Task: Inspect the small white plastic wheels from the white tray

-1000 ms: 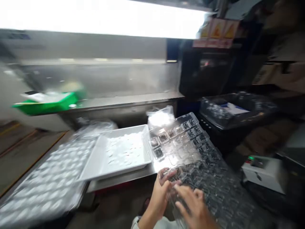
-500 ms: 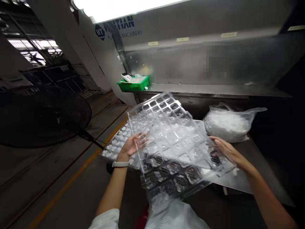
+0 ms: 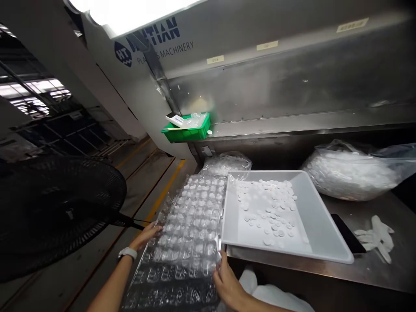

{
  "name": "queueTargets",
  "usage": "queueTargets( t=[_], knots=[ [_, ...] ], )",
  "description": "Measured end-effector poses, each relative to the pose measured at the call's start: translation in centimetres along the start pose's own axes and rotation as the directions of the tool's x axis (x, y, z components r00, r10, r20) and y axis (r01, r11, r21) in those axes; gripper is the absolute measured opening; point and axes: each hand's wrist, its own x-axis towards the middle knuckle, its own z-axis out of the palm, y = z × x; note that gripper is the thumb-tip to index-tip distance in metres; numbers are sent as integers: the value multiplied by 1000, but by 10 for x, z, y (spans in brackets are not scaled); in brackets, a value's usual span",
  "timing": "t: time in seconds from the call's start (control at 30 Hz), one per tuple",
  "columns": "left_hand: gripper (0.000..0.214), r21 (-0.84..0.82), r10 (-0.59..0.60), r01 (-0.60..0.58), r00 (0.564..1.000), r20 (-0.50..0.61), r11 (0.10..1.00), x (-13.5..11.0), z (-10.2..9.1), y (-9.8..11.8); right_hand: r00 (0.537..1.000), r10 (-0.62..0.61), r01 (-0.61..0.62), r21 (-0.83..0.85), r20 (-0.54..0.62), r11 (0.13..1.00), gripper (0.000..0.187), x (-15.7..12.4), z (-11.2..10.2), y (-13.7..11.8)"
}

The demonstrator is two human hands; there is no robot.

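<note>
A clear plastic blister tray point(image 3: 190, 229) with many small pockets lies at the left end of a steel table, over a stack of similar trays holding white discs. My left hand point(image 3: 147, 236), with a white watch on the wrist, grips the tray's left edge. At the tray's near right corner my right hand point(image 3: 227, 284) has its fingers curled on the edge. A white rectangular tray point(image 3: 312, 225) with several loose white discs point(image 3: 266, 208) sits just to the right.
A large bag of white discs point(image 3: 351, 173) lies at the back right, a smaller bag point(image 3: 225, 164) behind the trays. A green bin point(image 3: 186, 128) sits on the machine ledge. White gloves point(image 3: 377, 236) and a dark phone point(image 3: 347, 234) rest at right. A black fan point(image 3: 58, 212) stands left.
The clear tray, held up in the air between both hands half a second ago, now lies flat on the stack at the left. My view has turned left and down.
</note>
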Motion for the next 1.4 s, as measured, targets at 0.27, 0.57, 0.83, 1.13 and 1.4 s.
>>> queueTargets(
  t=[0.27, 0.57, 0.83, 1.13, 1.4],
  knots=[
    [37, 82, 15, -28, 988, 155, 996, 86, 33, 29, 994, 54, -73, -209, -95, 975, 41, 61, -9, 9],
    [38, 187, 101, -134, 980, 173, 973, 144, 63, 77, 987, 107, -151, -491, -117, 858, 36, 123, -18, -7],
    [38, 274, 133, -178, 976, 174, 945, 169, 83, 72, 980, 90, -183, -643, -175, 744, 35, 141, -22, -6],
    [38, 355, 97, -142, 985, 142, 924, 177, 82, 52, 981, 30, -156, -690, -191, 707, 37, 185, -28, -3],
    [38, 352, 126, -170, 982, 144, 921, 177, 89, 53, 983, 23, -143, -682, -182, 717, 36, 187, -30, 11]
  ],
)
